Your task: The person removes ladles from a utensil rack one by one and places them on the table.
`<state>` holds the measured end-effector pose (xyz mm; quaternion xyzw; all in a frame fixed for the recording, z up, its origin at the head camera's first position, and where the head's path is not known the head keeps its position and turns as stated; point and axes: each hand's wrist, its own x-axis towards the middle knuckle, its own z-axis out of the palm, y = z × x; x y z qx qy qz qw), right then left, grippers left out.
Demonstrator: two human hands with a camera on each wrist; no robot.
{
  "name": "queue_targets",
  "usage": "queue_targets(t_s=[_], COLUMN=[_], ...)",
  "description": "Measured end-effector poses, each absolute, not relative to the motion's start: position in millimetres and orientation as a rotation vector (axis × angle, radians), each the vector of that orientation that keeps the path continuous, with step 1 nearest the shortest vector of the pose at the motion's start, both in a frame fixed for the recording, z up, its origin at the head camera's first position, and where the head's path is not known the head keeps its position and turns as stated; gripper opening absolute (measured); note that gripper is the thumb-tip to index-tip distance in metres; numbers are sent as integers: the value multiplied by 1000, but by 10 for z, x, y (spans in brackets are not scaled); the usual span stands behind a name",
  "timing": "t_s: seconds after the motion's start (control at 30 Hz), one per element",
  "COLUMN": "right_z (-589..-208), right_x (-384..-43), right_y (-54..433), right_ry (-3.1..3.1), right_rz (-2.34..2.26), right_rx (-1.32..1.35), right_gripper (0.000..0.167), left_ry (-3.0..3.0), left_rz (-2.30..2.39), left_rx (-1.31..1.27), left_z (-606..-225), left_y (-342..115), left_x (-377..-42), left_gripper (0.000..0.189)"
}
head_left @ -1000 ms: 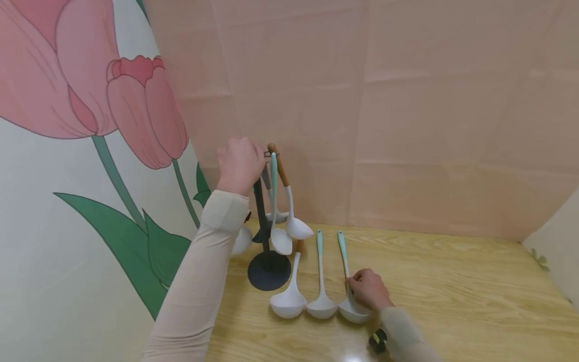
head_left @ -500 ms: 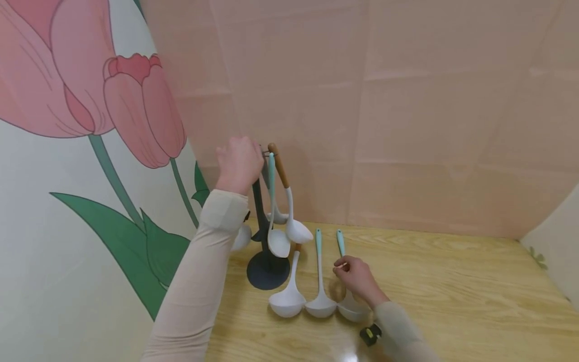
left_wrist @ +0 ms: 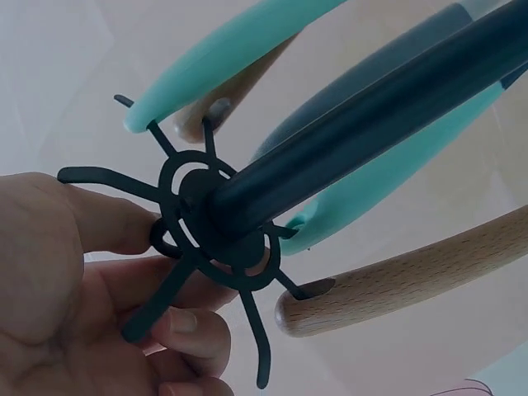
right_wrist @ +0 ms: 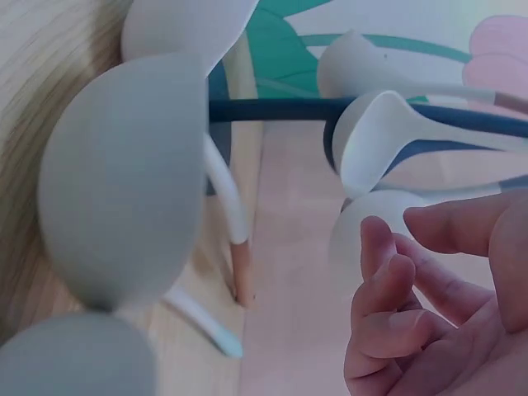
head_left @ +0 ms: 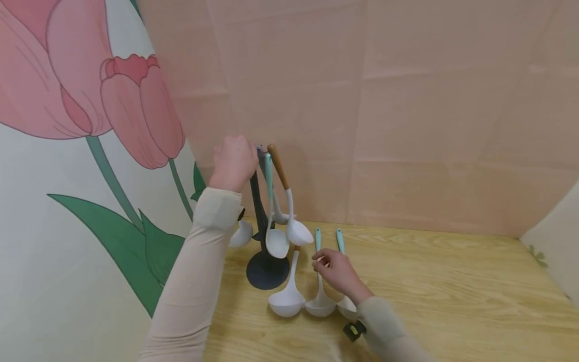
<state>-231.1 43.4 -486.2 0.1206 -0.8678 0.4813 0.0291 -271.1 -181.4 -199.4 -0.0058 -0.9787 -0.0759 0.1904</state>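
Note:
My left hand grips the top of a dark utensil stand; in the left wrist view its thumb and fingers pinch the small ring at the hub of the hook wheel. Several ladles hang there, among them a teal-handled ladle and a wooden-handled ladle. My right hand, fingers loosely bent and holding nothing, hovers over the middle teal-handled ladle on the table. Beside that lie a white ladle with a wooden handle and another teal-handled ladle, partly hidden by the right hand.
The wooden table stretches off to the right. A pink cloth backdrop rises behind it, and a wall with painted tulips stands at the left. Some hooks on the stand carry nothing.
My right hand has left the rightmost ladle and moved left and slightly up, over the middle one. The left hand stays at the stand's top; the hanging teal-handled ladle has shifted slightly left.

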Motion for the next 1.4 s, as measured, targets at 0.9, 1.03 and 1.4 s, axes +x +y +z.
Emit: queue_targets(t_s=[0.9,1.03,1.4], right_z=[-4517,-4506,-4392], right_x=[-2278,-2270,-2294], right_y=[-85,-109,-237], right_ry=[-2597,-2599,-2628], right_rz=[1567,1592,1570], right_rx=[580,615,686], right_gripper=[40,46,53], left_ry=[-2773,-2776,-2794], left_rz=[-197,-196,-188], left_rx=[10,12,26], left_z=[-1959,-1953,-1951], left_y=[-1823,-1803,-1777], left_x=[-2657,-2663,-2691], left_gripper=[38,36,31])
